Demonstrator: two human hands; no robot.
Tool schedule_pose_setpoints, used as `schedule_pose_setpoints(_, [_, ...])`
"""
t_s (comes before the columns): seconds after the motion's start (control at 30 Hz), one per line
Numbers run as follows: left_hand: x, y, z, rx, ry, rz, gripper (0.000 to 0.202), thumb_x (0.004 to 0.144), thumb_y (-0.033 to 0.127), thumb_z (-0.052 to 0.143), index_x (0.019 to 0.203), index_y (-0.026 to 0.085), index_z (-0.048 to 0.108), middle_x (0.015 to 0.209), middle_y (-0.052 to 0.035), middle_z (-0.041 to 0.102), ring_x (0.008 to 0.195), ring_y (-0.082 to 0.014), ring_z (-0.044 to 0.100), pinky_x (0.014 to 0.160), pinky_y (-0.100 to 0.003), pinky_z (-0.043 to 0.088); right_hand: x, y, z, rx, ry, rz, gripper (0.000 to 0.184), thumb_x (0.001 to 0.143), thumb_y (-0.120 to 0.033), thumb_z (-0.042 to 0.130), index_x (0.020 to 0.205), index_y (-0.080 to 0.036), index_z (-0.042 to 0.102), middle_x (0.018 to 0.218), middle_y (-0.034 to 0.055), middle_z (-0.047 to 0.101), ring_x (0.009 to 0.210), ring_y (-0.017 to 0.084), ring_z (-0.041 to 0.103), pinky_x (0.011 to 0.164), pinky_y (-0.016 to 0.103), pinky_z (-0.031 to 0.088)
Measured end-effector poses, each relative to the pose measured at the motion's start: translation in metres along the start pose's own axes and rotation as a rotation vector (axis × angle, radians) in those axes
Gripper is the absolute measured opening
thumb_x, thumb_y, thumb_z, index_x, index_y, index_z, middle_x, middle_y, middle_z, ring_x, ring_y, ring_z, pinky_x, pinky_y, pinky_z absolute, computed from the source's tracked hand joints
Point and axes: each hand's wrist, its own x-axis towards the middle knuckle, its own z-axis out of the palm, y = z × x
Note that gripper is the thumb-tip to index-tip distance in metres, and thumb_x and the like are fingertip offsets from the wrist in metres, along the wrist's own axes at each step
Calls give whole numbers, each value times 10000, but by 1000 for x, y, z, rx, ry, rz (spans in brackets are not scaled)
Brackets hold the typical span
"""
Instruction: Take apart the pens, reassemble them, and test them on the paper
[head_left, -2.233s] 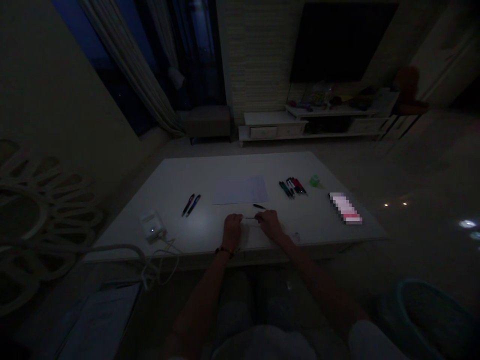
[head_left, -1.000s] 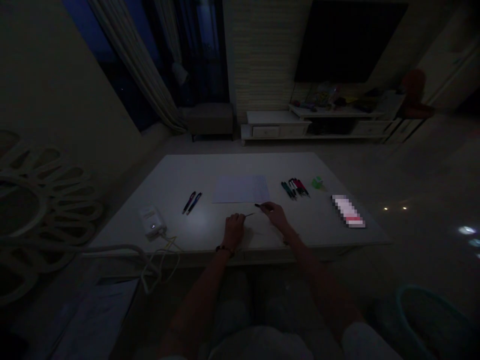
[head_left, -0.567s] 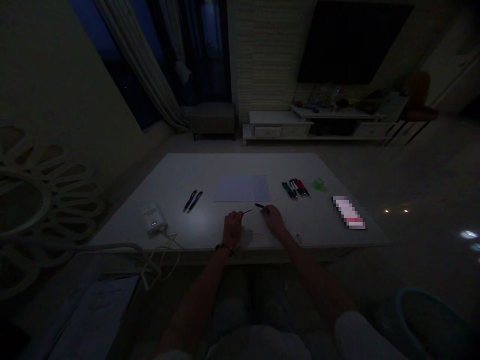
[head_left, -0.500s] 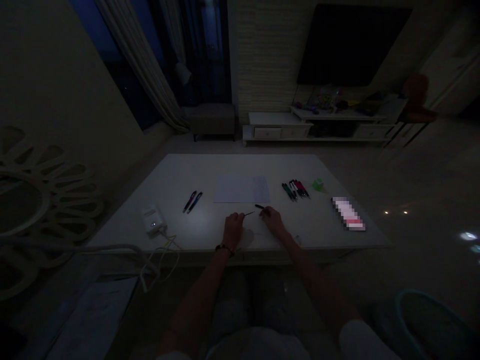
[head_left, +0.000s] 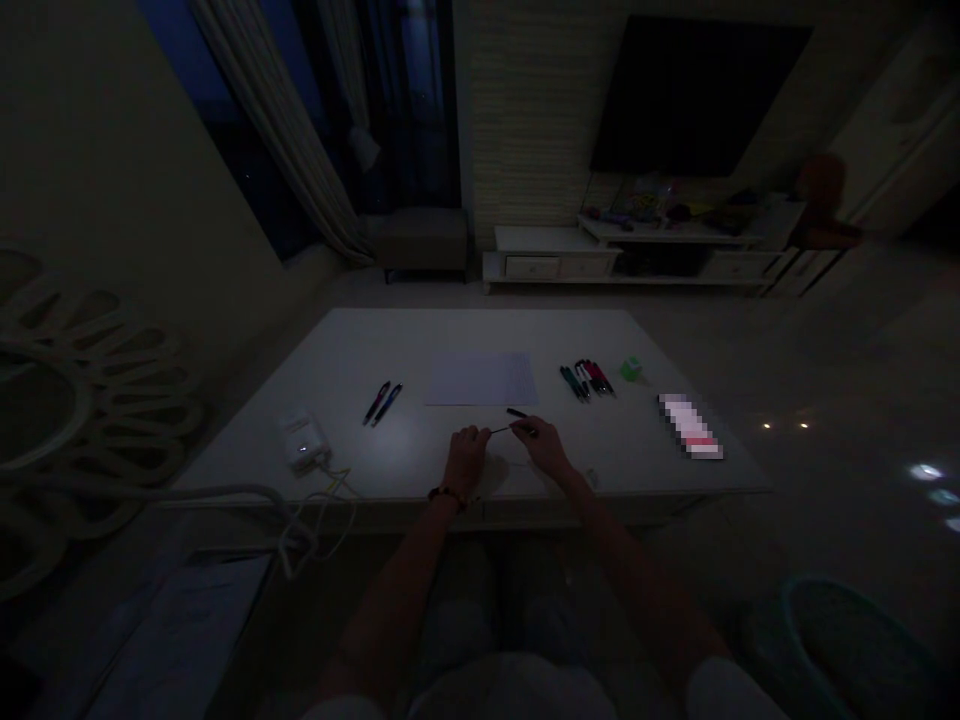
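You sit in a dim room in front of a wide white table [head_left: 480, 335] with a smooth, flat top. Behind it, a dark flat television [head_left: 697, 95] hangs on a wall of ribbed texture, above a low white cabinet [head_left: 551, 266] with drawers. At the left, a long pale curtain [head_left: 274, 130] falls in soft folds, and a white openwork frame [head_left: 75, 350] with curved loops stands near the table.

On the table top lies a thin sheet of white paper [head_left: 480, 380]. To its right is a tight group of pens [head_left: 585, 380], and to its left are two pens [head_left: 382, 403] side by side. Farther right you have a flat white and red pack [head_left: 688, 425], too blurred to read, and a small green cube [head_left: 631, 369]. A white plastic device [head_left: 302, 443] sits near the left edge, with a thin cable [head_left: 315, 520] hanging down.

Your left hand [head_left: 466, 460], with a beaded bracelet [head_left: 447, 493] on the wrist, pinches a thin dark rod [head_left: 501, 430]. Your right hand [head_left: 544, 447] is near the other end of this rod, fingers bent, but I cannot tell if they grip it. A short black piece [head_left: 517, 412] lies just beyond those fingers.
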Motion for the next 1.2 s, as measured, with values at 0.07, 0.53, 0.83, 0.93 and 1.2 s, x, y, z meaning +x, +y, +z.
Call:
schedule_pose_setpoints(0.07, [0,0,-1,12,-6,7,215,867,152,407,1038,216,520,887,-70,523,849,-214,474,762,-351,364,1,-1,1,-10,0,1,187,776,-340,550,792,-194,666,838,49,670,749,158,603,670,268,464])
schedule_pose_setpoints(0.53, [0,1,-1,15,-26,41,218,867,160,431,1049,224,531,899,-71,523,872,-211,483,772,-356,360,18,6,-13,-71,-230,14,189,754,-320,590,789,-176,708,769,43,701,735,182,634,697,288,472])
schedule_pose_setpoints(0.83, [1,1,2,-2,-38,92,195,909,233,396,1073,211,498,914,-55,529,856,-192,484,769,-336,351,17,3,10,-37,-312,-22,181,739,-273,589,826,-179,716,835,59,703,786,186,641,747,309,479])
schedule_pose_setpoints(0.93, [1,0,3,-11,-50,78,173,902,199,397,1043,197,496,908,-52,530,841,-191,484,760,-335,352,17,6,17,-28,-306,-9,250,722,-268,605,936,-172,693,815,45,688,744,162,623,716,296,474])
schedule_pose_setpoints(1.2, [1,-1,6,-18,-45,29,150,892,152,386,988,187,495,922,-59,528,858,-194,479,760,-334,350,31,49,-9,-352,65,103,292,707,-338,622,934,-159,666,917,96,597,803,190,558,760,325,439])
